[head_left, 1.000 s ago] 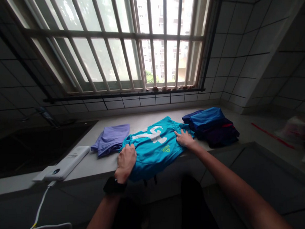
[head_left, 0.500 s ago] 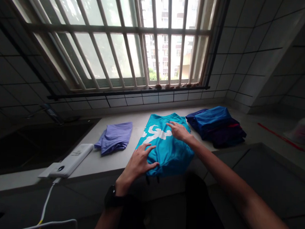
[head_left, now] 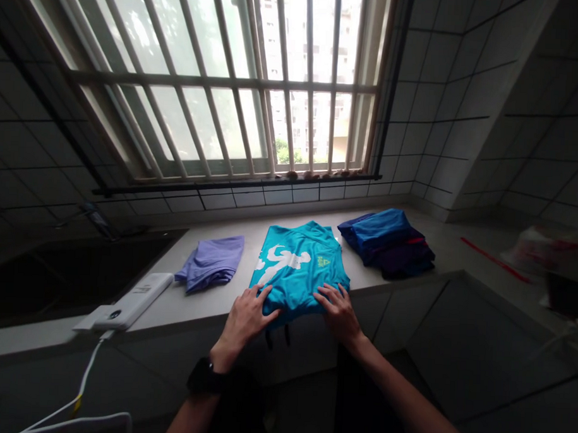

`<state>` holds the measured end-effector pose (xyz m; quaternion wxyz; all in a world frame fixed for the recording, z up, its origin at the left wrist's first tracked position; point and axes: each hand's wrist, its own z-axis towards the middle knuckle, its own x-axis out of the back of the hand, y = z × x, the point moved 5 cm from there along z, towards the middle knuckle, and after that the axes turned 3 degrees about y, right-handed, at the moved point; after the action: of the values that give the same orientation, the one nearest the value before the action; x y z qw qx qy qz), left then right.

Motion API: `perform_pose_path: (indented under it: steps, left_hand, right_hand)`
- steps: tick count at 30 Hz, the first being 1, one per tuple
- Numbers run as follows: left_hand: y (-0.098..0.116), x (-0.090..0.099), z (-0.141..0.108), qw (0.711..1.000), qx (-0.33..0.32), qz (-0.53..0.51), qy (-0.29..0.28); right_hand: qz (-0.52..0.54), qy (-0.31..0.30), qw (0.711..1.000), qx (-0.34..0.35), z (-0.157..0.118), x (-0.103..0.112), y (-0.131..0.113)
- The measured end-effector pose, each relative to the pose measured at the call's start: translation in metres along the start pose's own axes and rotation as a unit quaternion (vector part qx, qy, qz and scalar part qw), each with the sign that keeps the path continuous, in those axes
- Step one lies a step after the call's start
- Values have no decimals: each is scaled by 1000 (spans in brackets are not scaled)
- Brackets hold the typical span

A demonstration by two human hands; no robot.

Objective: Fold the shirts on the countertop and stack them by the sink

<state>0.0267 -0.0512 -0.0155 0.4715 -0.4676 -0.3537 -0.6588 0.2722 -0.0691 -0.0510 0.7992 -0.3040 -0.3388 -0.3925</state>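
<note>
Moved since earlier: both hands, drawn together toward the near edge. We log left hand (head_left: 245,322) and right hand (head_left: 337,313), fingers spread flat, not gripping, on a folded turquoise printed T-shirt (head_left: 297,267) on the pale counter (head_left: 195,308); lilac folded garment (head_left: 211,263) left; blue-and-purple clothing stack (head_left: 383,239) right.

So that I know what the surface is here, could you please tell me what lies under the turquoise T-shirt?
The turquoise T-shirt rests on a pale countertop, which shows around it; the part directly beneath the shirt is covered, so I cannot see it.
</note>
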Motion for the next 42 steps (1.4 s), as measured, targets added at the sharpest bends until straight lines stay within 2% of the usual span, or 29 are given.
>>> perform_pose_path:
  steps: [5,7,10,14,18,20,23,25,27,29,30,32,35,37,38,40,42]
  left_hand:
    - [-9,-5,-28,983,-166,-16,74]
    - [-11,-10,-34,975,-201,-3,95]
    - [-12,-14,-37,971,-213,-19,110]
    - [-19,1,-39,974,-139,-121,134]
    - [-30,39,-31,967,-39,-219,126]
    - [-32,63,-11,967,9,-228,109]
    - [-33,93,38,969,58,-208,122]
    - [-33,99,75,967,99,-203,118]
    - [-37,96,102,961,168,-180,126]
    - [-37,90,116,955,190,-153,168]
    - [-35,85,119,956,177,-147,185]
    - [-27,71,119,966,114,-155,172]
    - [-11,40,116,983,11,-174,48]
    - [-2,20,117,984,-37,-171,-39]
    - [1,12,120,982,-50,-168,-64]
    - [1,2,130,983,-55,-165,-64]
    - [-4,-1,142,986,-37,-163,-9]
  right_hand:
    - [62,58,995,-48,3,19,19]
    - [91,48,992,-70,4,26,24]
    - [120,15,990,-79,6,35,24]
    - [170,-15,983,-63,7,60,17]
    - [244,-53,966,-69,22,97,15]
    - [264,-92,957,-72,44,110,20]
    - [256,-131,954,-82,93,115,34]
    - [193,-87,969,-128,126,113,47]
    - [97,-8,979,-180,148,112,55]
    - [50,44,981,-182,154,108,51]
    - [49,50,984,-165,152,103,46]
    - [57,23,989,-132,143,91,37]
    - [48,-87,986,-131,127,64,35]
    - [41,-170,975,-141,123,42,37]
    - [36,-200,969,-143,123,32,39]
    - [15,-213,965,-149,129,15,42]
    - [-12,-180,971,-160,137,2,44]
